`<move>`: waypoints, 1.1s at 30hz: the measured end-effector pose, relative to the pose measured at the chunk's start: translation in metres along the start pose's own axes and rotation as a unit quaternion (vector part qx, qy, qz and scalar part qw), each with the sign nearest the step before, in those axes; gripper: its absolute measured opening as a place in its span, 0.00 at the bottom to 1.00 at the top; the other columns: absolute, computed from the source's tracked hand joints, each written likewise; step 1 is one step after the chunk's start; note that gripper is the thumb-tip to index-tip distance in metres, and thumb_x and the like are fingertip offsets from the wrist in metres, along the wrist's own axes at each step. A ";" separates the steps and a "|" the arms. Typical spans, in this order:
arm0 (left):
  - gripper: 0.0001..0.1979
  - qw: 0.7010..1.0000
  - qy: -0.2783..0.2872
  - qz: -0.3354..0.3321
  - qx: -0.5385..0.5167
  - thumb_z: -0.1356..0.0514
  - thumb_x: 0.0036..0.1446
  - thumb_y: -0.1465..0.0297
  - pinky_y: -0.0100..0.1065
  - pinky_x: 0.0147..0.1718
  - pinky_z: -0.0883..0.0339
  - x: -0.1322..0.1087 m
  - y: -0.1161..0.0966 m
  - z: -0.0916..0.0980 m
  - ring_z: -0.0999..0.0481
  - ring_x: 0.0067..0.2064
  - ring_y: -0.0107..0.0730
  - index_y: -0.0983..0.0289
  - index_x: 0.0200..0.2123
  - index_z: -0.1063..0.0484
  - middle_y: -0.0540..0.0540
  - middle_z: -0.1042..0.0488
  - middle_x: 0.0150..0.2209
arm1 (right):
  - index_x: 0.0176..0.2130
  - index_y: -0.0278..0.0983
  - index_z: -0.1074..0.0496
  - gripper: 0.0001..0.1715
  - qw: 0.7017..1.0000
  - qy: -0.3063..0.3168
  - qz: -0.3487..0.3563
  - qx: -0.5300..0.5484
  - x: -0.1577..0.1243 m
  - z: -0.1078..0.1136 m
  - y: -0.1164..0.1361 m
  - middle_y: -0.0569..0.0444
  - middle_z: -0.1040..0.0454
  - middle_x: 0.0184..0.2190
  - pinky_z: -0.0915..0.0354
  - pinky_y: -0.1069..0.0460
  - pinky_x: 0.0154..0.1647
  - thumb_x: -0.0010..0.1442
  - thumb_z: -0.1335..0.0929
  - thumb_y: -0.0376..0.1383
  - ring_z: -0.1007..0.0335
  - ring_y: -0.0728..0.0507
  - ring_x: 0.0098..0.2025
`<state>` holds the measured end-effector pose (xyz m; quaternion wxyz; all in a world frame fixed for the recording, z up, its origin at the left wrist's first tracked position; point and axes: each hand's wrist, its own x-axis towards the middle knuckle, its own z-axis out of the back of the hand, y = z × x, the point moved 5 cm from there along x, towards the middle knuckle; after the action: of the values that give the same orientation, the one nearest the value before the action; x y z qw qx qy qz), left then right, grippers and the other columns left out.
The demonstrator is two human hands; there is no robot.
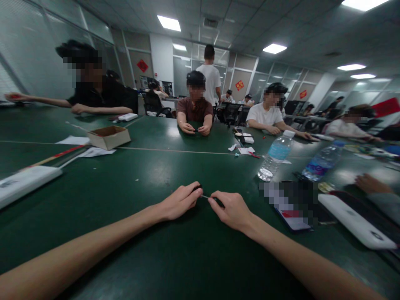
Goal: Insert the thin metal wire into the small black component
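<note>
A: Left hand (181, 202), what do you record?
B: Over the green table (162, 266), near the middle, seen from where I stand. Fingers drawn together, pinching a small dark piece (198, 187) at the tips. Most of the piece is covered; I cannot tell what it is.

A: And the right hand (233, 210)?
B: Just beside it, thumb and forefinger closed on a slim tool (220, 202). Dark handle mostly under the fingers; thin, pale shaft bridging the gap between the hands. The shaft reaches the left fingertips. Contact with the dark piece: cannot tell.

A: Surroundings, left side?
B: Long white case (29, 183) at the table's edge. Beyond it, an open cardboard box (109, 138) with paper sheets near its base.

A: Right side?
B: Clear bottle (274, 156), white cap, pale blue label, upright. Second bottle (323, 161), blue cap, farther right. Nearer, a flat item (295, 216), partly blurred out, then a white device (356, 221) lying on the table. A co-worker's hand (371, 183) rests behind that device.

A: Across the table?
B: Seated person in a brown shirt (194, 109), both hands close together at the far side. Another in white (265, 111) sits to the right.
</note>
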<state>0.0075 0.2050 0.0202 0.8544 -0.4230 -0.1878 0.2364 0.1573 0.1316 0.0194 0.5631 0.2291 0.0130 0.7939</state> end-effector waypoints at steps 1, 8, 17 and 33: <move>0.21 1.000 -0.002 -0.001 -0.008 0.58 0.67 0.54 0.29 0.26 0.42 0.000 0.001 0.000 0.37 0.23 0.26 0.64 0.38 0.37 0.45 0.37 0.21 | 0.42 0.37 0.28 0.17 1.000 -0.002 -0.002 -0.003 0.000 0.000 0.000 0.52 0.25 0.32 0.38 0.54 0.35 0.69 0.41 0.42 0.29 0.47 0.32; 0.23 0.998 -0.014 -0.003 -0.055 0.61 0.67 0.53 0.30 0.26 0.42 0.001 0.004 0.001 0.39 0.23 0.26 0.64 0.37 0.37 0.46 0.37 0.21 | 0.42 0.37 0.28 0.17 1.000 -0.009 -0.014 -0.011 0.000 0.001 0.000 0.52 0.24 0.32 0.37 0.54 0.35 0.69 0.41 0.42 0.28 0.47 0.32; 0.24 0.995 -0.016 -0.004 -0.097 0.62 0.67 0.53 0.29 0.26 0.43 0.001 0.008 0.001 0.40 0.22 0.26 0.63 0.36 0.37 0.45 0.38 0.20 | 0.42 0.36 0.28 0.17 1.000 -0.010 -0.009 0.003 0.000 0.003 0.001 0.53 0.25 0.31 0.37 0.54 0.34 0.69 0.41 0.42 0.29 0.48 0.31; 0.24 0.990 -0.024 0.004 -0.140 0.61 0.68 0.54 0.29 0.24 0.46 0.002 0.013 0.003 0.41 0.22 0.26 0.64 0.38 0.35 0.45 0.39 0.20 | 0.42 0.36 0.29 0.17 0.999 -0.025 -0.033 0.016 0.000 0.005 -0.002 0.54 0.26 0.31 0.38 0.54 0.35 0.70 0.42 0.42 0.30 0.48 0.30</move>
<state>0.0046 0.2148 0.0117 0.7813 -0.5330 -0.2377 0.2211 0.1609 0.1310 0.0227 0.5851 0.2575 0.0188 0.7688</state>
